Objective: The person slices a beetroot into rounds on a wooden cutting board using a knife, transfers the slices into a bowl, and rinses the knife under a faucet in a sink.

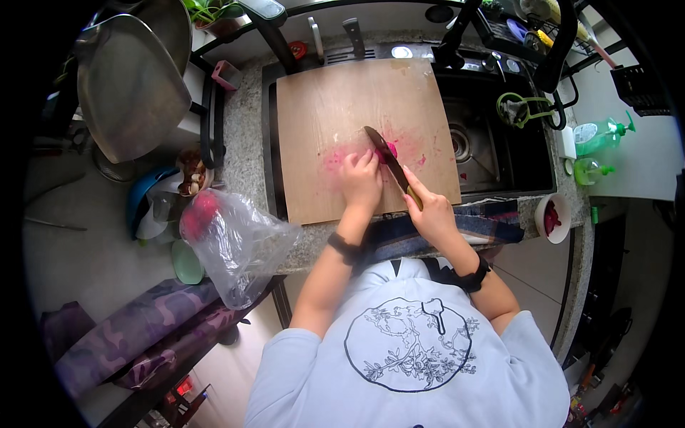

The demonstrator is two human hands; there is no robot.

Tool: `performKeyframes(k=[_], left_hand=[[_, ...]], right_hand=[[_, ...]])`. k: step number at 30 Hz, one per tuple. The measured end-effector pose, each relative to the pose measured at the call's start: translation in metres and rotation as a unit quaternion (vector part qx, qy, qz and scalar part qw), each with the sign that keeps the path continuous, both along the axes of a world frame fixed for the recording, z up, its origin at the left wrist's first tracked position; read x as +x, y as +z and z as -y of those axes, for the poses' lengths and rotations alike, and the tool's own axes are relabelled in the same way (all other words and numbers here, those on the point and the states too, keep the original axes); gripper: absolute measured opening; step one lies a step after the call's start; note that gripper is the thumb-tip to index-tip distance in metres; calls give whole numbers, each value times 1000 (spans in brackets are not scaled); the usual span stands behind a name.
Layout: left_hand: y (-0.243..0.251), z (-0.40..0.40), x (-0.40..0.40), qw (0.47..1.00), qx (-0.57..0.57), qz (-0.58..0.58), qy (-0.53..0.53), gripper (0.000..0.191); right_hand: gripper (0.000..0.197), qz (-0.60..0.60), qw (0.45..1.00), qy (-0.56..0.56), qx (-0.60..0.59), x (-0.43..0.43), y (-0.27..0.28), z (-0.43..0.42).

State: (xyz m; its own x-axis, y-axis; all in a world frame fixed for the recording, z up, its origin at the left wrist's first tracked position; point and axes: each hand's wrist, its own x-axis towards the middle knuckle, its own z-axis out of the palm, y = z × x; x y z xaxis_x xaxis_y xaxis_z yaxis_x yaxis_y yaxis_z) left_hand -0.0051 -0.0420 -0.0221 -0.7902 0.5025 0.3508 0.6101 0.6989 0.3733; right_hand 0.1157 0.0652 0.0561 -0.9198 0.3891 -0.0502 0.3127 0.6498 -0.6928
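Observation:
My right hand grips the yellowish handle of a kitchen knife. The dark blade slants up and to the left across a small, bright pink piece of fruit or vegetable, whose exact kind I cannot tell. On the left side of the blade, the fingertips of my left hand rest against this piece, which the blade and fingers partly hide. Under both lies a large wooden cutting board, stained pink around the piece and set over part of the sink.
A clear plastic bag with pink-red produce sits left of the board. On the right are the black sink basin, a white bowl with dark red pieces, and green soap bottles. A folded cloth lies along the counter's front edge.

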Motion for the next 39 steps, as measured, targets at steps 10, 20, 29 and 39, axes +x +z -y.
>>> performKeyframes(k=[10, 20, 29, 39], left_hand=[[2, 0, -2, 1000, -4, -16, 1, 29], [27, -28, -14, 991, -105, 13, 87, 40], [25, -46, -15, 983, -184, 2, 26, 32], [25, -21, -28, 968, -114, -42, -219, 24]], right_hand=[[55, -17, 999, -19, -29, 1, 5, 0], [52, -79, 991, -93, -52, 6, 4, -18], [52, -80, 990, -99, -67, 8, 8, -24], [53, -32, 995, -73, -67, 16, 9, -35]])
